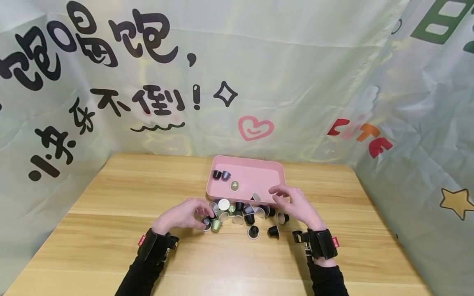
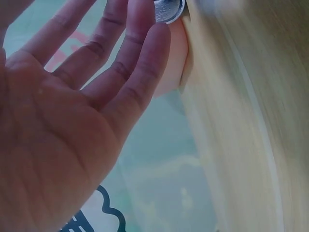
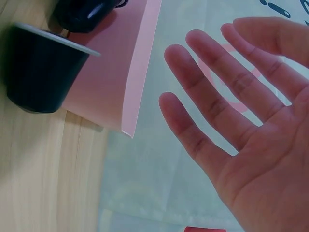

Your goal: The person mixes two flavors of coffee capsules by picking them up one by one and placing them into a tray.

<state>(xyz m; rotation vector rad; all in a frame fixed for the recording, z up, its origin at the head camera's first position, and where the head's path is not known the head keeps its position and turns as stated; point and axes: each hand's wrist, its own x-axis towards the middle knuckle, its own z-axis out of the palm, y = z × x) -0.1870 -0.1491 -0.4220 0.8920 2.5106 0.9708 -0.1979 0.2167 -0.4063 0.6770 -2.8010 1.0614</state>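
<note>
Many coffee capsules lie in a heap before a pink tray (image 1: 259,174). My left hand (image 1: 187,214) is at the heap's left end, thumb and index fingertip on either side of a dark capsule (image 1: 206,223); whether they touch it I cannot tell. A light green capsule (image 1: 216,225) lies just right of it. In the left wrist view the fingers are extended, near a silver capsule rim (image 2: 169,10). My right hand (image 1: 296,203) hovers by the tray's front right corner, fingers spread and holding nothing. A black capsule (image 3: 43,67) shows beside it in the right wrist view.
Inside the tray are a black capsule (image 1: 217,175), a blue-purple one (image 1: 226,176), a pale green one (image 1: 235,186) and a silver-lidded one (image 1: 256,197). Loose black capsules (image 1: 273,232) lie in front of the heap. A printed cloth (image 1: 296,82) hangs behind the wooden table (image 1: 222,263).
</note>
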